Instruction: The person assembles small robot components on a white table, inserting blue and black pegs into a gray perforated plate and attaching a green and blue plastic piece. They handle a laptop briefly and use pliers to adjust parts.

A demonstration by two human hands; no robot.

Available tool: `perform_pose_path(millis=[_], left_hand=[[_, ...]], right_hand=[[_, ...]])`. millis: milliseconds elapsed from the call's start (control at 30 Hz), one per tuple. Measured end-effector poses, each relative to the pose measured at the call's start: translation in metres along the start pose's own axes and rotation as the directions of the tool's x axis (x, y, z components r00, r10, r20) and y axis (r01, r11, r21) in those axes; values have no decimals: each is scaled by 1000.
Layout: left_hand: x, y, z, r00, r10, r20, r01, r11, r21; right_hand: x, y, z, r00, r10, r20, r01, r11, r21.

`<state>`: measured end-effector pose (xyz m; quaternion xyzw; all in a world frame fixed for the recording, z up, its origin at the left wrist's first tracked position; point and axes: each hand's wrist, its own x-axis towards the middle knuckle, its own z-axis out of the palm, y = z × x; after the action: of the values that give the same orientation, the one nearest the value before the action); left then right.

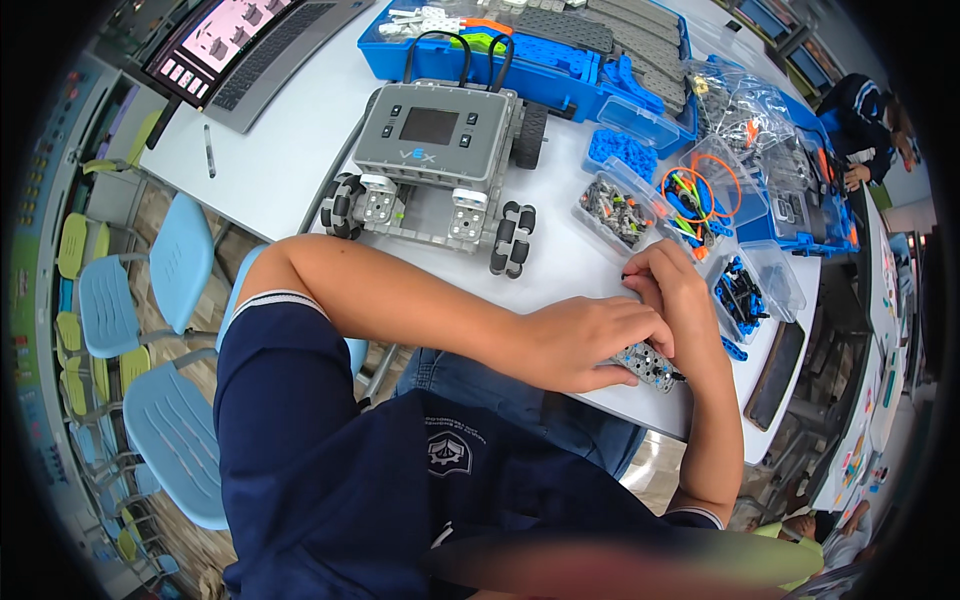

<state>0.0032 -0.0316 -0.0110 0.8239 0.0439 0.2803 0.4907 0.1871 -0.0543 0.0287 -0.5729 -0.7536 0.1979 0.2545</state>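
Note:
My left hand reaches across in front of me near the table's front edge. Its fingers are closed on a grey perforated building piece with small blue and black pins in it; part of the piece is hidden under the fingers. Just beyond it, my right hand is bent at the wrist, thumb and fingers pinched on a small black piece, too small to name surely. Beside the right hand is a clear box of small mixed connectors.
A grey wheeled robot stands left of my hands. Behind it lies a blue bin of building parts. Boxes of orange cables and black-and-blue pieces sit at right. A laptop and pen are far left. A person is at the far right.

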Motion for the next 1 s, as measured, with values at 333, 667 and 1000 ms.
perform_pose_path(millis=[333, 667, 1000], left_hand=[[3, 2, -3, 1000, 1, 10, -2, 998, 55], [4, -1, 0, 995, 86, -45, -73, 970, 232], [12, 23, -9, 977, 147, -155, -39, 836, 547]], right_hand=[[1, 5, -2, 999, -33, -19, 33, 999, 1], [1, 17, -4, 1000, -20, -21, 20, 1000, -23], [3, 14, -15, 1000, -24, -1, 24, 999, -42]])
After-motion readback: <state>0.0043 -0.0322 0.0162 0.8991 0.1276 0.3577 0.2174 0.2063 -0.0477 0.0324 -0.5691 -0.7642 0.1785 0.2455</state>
